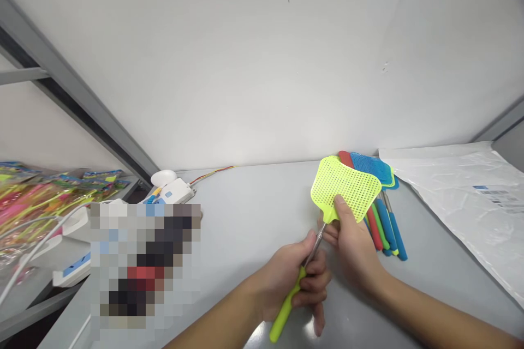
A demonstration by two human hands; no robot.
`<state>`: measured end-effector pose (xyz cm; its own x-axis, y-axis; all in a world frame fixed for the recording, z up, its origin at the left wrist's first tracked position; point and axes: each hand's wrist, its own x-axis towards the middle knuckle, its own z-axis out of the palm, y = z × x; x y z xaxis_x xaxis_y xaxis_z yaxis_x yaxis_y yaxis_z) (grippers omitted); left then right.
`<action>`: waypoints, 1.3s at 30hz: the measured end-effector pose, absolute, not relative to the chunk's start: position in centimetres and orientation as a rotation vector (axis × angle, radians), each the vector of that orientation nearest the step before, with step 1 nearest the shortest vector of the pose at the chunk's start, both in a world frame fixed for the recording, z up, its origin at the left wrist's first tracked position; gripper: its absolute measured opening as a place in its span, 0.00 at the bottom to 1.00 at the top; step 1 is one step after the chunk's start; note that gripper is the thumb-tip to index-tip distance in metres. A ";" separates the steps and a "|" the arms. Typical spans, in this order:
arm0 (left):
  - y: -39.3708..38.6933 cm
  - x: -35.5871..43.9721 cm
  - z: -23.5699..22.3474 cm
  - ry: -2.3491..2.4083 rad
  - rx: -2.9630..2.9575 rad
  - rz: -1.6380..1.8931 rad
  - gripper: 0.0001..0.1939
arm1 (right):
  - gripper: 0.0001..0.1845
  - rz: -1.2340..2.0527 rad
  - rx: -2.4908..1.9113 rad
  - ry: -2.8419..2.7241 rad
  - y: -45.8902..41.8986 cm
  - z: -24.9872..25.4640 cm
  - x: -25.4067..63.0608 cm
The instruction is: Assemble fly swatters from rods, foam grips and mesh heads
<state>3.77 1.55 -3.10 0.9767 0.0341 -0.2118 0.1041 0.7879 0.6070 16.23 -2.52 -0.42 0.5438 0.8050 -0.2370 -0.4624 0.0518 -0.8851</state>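
Observation:
A yellow-green fly swatter (344,188) with a perforated head and a metal shaft is tilted above the table, its head pointing up and away. My left hand (297,278) is wrapped round the lower shaft and the top of its grip. My right hand (352,234) pinches the base of the head, thumb on the mesh; the fingers behind are partly hidden. Just beyond my right hand lies a pile of fly swatters (372,169) in blue, red, green and yellow, with their handles toward me.
At right, a white plastic bag (454,191) with a printed label lies on the grey table (237,212). White power strips (176,191) with cables stand at left, near a pixelated patch. Colourful packaged items (49,202) fill the far left. A pale wall (266,65) rises behind.

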 end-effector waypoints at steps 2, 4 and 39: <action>1.5 3.8 -3.1 0.213 0.666 -0.025 0.30 | 0.26 1.021 -1.164 -0.376 -2.7 -0.4 16.0; 1.4 3.9 -3.0 0.220 0.682 -0.007 0.30 | 0.25 1.023 -1.173 -0.404 -2.8 -0.4 15.9; 1.3 3.9 -2.4 0.398 0.794 0.202 0.24 | 0.22 1.254 -1.163 -0.565 -2.2 -1.1 16.8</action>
<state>3.90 1.33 -2.38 0.9070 0.3223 -0.2710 -0.0274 0.6873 0.7259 16.79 -2.20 -1.08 0.2835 0.9266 -0.2470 -0.4294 -0.1076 -0.8967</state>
